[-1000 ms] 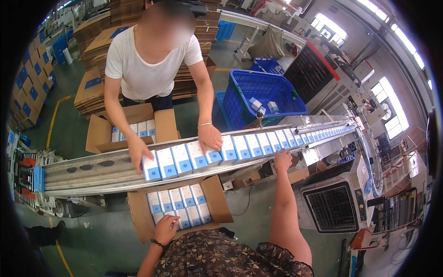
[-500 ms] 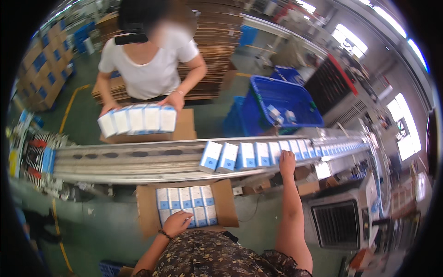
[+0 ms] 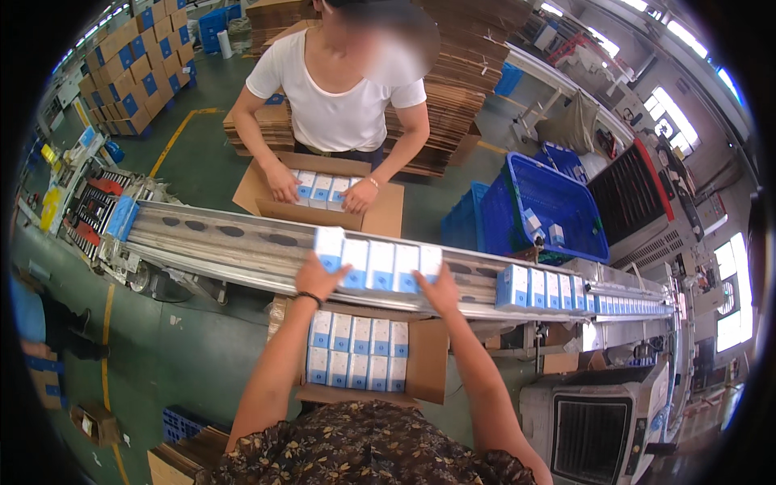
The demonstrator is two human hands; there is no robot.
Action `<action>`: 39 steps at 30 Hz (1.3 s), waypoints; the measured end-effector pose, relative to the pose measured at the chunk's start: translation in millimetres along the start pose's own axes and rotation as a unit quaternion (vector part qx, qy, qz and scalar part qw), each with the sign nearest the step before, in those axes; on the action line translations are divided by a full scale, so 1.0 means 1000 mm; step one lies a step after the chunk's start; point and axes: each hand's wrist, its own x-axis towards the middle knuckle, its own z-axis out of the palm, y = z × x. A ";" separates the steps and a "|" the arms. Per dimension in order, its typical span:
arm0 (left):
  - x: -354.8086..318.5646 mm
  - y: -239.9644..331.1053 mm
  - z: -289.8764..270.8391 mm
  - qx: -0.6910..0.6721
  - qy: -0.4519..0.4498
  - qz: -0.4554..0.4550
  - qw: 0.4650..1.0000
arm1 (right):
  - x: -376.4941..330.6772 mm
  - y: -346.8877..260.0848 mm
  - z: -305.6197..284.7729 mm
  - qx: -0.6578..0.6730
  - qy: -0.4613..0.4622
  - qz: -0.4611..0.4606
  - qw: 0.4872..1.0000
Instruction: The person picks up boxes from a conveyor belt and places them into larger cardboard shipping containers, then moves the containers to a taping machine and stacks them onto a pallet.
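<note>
A row of several small white-and-blue boxes stands on the metal conveyor. My left hand presses the row's left end and my right hand presses its right end, squeezing the boxes together between them. Below the conveyor, between my forearms, an open cardboard carton holds two rows of the same boxes.
Across the conveyor a person in a white shirt has both hands on boxes in another open carton. More boxes queue along the belt at right. A blue plastic crate stands behind; flat cardboard stacks lie further back.
My left hand rose from the carton to the belt, and both hands now clamp a row of boxes. The person opposite lowered their held row of boxes into their carton.
</note>
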 end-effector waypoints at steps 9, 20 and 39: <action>-0.042 -0.022 -0.146 -0.125 0.096 0.184 0.970 | -0.076 -0.108 -0.056 0.109 0.059 -0.127 0.984; -0.203 -0.153 -0.048 0.161 -0.439 0.206 0.860 | -0.263 0.095 0.000 -0.143 -0.330 -0.014 0.933; -0.164 -0.163 0.042 0.300 -0.531 0.244 0.754 | -0.214 0.127 0.093 -0.222 -0.491 0.040 0.842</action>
